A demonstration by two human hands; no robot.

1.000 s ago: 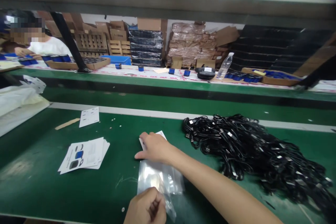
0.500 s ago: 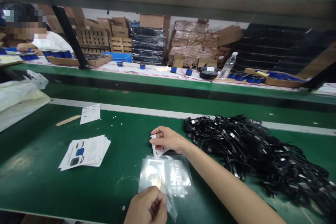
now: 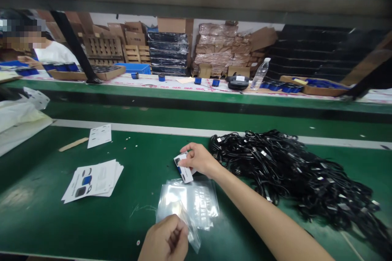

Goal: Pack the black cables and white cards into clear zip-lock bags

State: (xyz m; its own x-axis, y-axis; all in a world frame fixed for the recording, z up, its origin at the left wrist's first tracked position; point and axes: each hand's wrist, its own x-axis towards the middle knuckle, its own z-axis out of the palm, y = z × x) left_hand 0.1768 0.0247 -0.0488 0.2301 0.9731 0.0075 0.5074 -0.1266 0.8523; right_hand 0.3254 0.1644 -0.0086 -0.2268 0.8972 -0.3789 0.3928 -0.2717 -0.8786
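Between the thumb and fingers of my right hand [image 3: 197, 159] is a folded printed leaflet [image 3: 185, 171], white with dark and blue pictures, held just past the bags. My left hand [image 3: 167, 236] is closed at the near edge, pinching a clear plastic bag [image 3: 190, 228]. Under and beyond it, more clear plastic bags [image 3: 203, 204] with white print lie stacked on the green bench. Left of them sits a loose pile of flat printed leaflets [image 3: 92, 181]. One more white sheet [image 3: 100, 135] lies farther back by itself.
A big heap of black cables [image 3: 275, 167] covers the right side. A wooden stick [image 3: 73, 144] and a white bag [image 3: 21, 118] are at left. On the raised shelf stand a plastic bottle [image 3: 261, 74], blue-black parts [image 3: 216, 82] and cartons [image 3: 318, 85]. A person [image 3: 55, 51] sits across.
My right hand has turned the folded leaflet so its printed face shows. My left hand keeps its pinch on the bag. The whole view has shifted slightly.
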